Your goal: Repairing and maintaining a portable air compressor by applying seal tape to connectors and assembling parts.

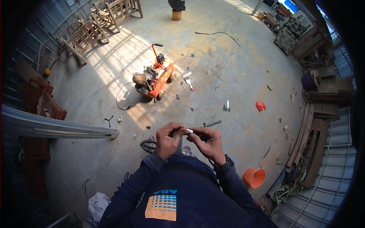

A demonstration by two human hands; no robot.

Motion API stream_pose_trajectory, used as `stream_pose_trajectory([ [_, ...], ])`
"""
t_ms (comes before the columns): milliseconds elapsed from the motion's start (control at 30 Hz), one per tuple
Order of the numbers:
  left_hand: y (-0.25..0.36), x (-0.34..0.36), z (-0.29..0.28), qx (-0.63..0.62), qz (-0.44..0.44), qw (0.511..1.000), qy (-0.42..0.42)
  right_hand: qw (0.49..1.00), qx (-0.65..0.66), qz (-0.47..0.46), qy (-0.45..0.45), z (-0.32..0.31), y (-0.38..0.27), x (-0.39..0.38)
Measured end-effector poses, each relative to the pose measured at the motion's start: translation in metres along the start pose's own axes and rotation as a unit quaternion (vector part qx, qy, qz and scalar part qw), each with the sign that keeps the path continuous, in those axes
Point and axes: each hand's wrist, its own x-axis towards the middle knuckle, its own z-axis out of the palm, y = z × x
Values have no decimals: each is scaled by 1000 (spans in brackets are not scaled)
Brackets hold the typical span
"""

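small white piece pinched between two hands over a workshop floor

a wide concrete floor [228,68], pale, dusty and scuffed, fills most of the view, with slatted sunlight falling across its upper left. wooden chair frames [85,36] of bare slatted timber stand at the upper left, and stacked wooden planks [310,148] lie along the corrugated metal wall on the right. a long grey metal beam [57,127] juts in from the left edge. near the middle of the floor sits an orange air compressor [156,78], a rounded tank on wheels with a curved handle and a dark cable trailing off it. an orange plastic bucket [254,177] stands at the lower right, and a small red rounded object [260,106] lies further up. scissors [227,106] lie on the floor between them and the compressor.

the left hand [167,138] and right hand [207,142], both coming out of dark blue sleeves, meet just above the person's chest. between their fingertips is a small white piece [189,131], short and cylindrical; both hands close narrowly on it, thumbs and forefingers pinching its ends
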Motion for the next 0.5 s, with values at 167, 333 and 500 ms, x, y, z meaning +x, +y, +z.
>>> stream_pose_trajectory([
  [167, -7, 56, 28, 77, 77, 994, -6, 997, -59, -50, -29, -39, 8, 59],
  [333, -33, 134, 32, 55, 62, 997, 7, 997, -12, -1, -75, -65, 20, 141],
  [500, -45, 230, 37, 81, 66, 994, 12, 991, -1, 57, -118, -95, 17, 246],
])
